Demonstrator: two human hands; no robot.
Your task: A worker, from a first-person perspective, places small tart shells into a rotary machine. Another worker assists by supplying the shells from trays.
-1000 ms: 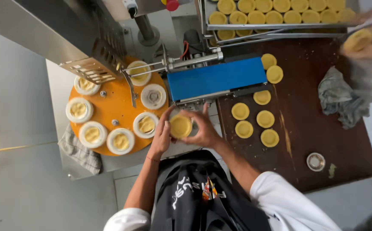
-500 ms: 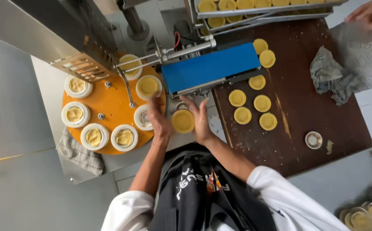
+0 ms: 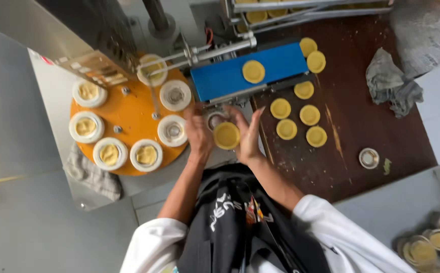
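Brown table right of orange turntable; beside it, left hand and right hand pinching one yellow pastry shell.

Bright, even light; soft shadows. Motion blur throughout, worst at frame edges. No strong glare.

Pale yellow dough disc, orange turntable, blue conveyor belt

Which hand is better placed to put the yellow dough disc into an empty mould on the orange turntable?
Probably the left hand: both hands hold the yellow dough disc, but the left is beside the nearest empty mould; the right hand is farther.
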